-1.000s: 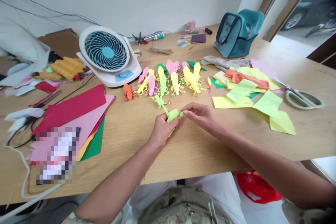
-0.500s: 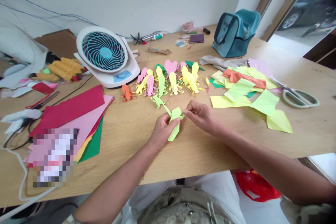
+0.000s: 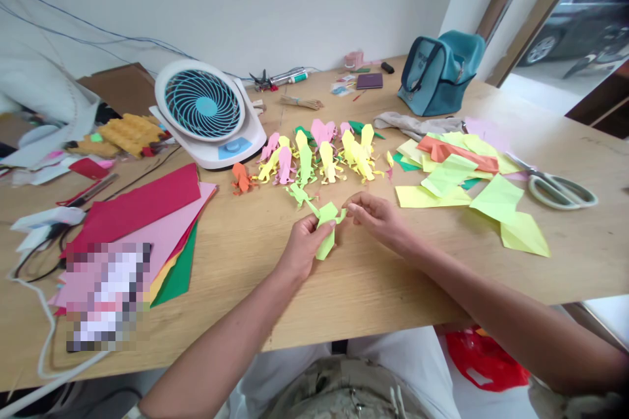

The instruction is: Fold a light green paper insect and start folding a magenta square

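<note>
A light green folded-paper frog (image 3: 327, 228) is held above the near middle of the tabletop. My left hand (image 3: 303, 243) grips its left side, thumb lying across the front and fingers behind. At the frog's thin right leg, my right hand (image 3: 374, 219) is closed in a pinch on the tip, which bends upward. Just beyond the left hand sits a small light green folded piece (image 3: 299, 195). Farther back stand several finished paper frogs, among them a yellow one (image 3: 327, 162), a pink one (image 3: 285, 167) and an orange one (image 3: 242, 178).
Loose coloured paper (image 3: 496, 198) and scissors (image 3: 563, 190) lie to the right. A white fan (image 3: 204, 108) stands at the back left, behind stacked coloured sheets (image 3: 137, 206). A teal bag (image 3: 437, 78) and grey cloth (image 3: 415, 123) are at the back right.
The right fingertips have shifted slightly at the leg, whose tip now shows more and curls upward. My left hand keeps its hold. The camera view has tilted slightly.
</note>
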Tool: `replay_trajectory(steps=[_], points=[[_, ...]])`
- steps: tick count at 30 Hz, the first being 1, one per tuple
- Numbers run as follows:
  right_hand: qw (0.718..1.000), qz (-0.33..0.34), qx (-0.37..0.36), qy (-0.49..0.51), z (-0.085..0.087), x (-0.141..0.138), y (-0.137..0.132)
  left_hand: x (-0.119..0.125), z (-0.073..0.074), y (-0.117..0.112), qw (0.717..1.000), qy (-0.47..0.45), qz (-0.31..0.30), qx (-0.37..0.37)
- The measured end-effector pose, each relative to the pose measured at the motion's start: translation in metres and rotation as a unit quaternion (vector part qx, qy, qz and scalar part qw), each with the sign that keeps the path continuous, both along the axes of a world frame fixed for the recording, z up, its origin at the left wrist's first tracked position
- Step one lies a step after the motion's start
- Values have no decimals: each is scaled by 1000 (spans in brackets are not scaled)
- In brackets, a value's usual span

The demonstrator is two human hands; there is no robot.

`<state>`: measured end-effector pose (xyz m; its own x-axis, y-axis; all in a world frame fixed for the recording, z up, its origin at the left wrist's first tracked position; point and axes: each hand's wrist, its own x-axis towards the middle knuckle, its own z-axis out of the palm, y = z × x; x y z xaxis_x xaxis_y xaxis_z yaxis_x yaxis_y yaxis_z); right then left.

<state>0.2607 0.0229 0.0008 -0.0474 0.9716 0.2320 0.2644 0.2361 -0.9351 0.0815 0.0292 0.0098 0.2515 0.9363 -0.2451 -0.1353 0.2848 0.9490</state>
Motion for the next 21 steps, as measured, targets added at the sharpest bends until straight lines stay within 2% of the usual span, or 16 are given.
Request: replay_trajectory(steps=[5, 11, 17, 21], points=[[998, -9, -10, 65, -3, -3, 0, -1, 5, 1, 998, -58, -11, -30], [994, -38, 25, 95, -9, -4, 0, -1, 4, 3, 995, -96, -3, -28], [986, -19, 167, -11, -8, -1, -2, 0, 4, 2, 996, -79, -13, -43], [975, 24, 214, -49, -5, -1, -1, -1, 5, 1, 996, -77, -26, -36]])
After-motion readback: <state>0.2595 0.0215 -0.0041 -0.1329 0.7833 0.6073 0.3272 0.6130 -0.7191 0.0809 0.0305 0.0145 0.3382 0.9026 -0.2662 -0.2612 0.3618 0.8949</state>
